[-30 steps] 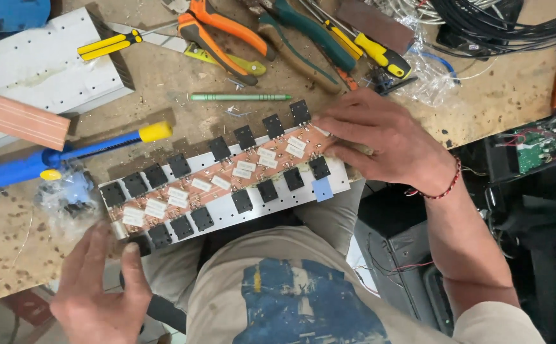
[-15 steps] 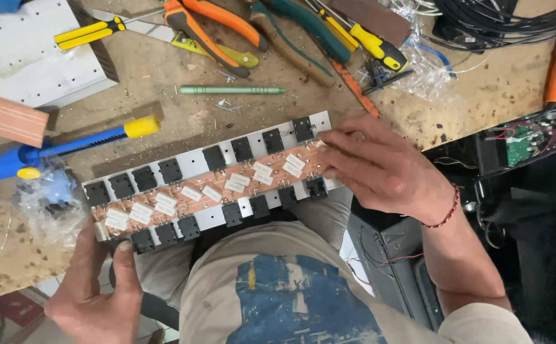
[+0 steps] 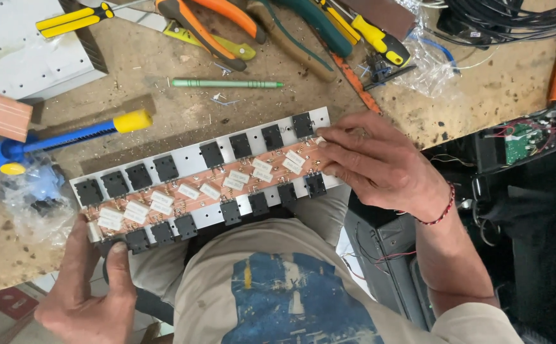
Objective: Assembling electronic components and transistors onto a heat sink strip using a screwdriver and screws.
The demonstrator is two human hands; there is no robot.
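Far left on the workbench (image 3: 163,127) there's a crumpled clear plastic bag (image 3: 33,197), and beyond it a blue tool with a yellow tip (image 3: 68,137) lying flat, with a grey metal panel (image 3: 17,51) in the far corner. Down at the near left edge, your left hand (image 3: 90,290) has the end of the long circuit assembly (image 3: 205,181) pinched, thumb laid on top over a black component, the other fingers tucked underneath out of sight. That assembly runs slantwise across the near edge of the bench, low on the left and rising toward the right: a silver metal strip with a row of black square components along each long side and a copper-coloured board with white rectangular blocks down the middle. Its near edge hangs over your lap. Just beyond it, a slim green pen-like tool (image 3: 224,83) lies on the bench, apart from the board. Farther back sit orange-handled pliers (image 3: 211,25) and a yellow-and-black screwdriver (image 3: 370,32). Moving right, your right hand (image 3: 380,165) lies flat over the right end of the assembly, fingers spread and pressing down on the board, not curled around it; a red cord bracelet (image 3: 440,213) sits on that wrist. Far right, a small green circuit board (image 3: 520,140) shows inside a dark case, black cables (image 3: 513,22) piled beyond.
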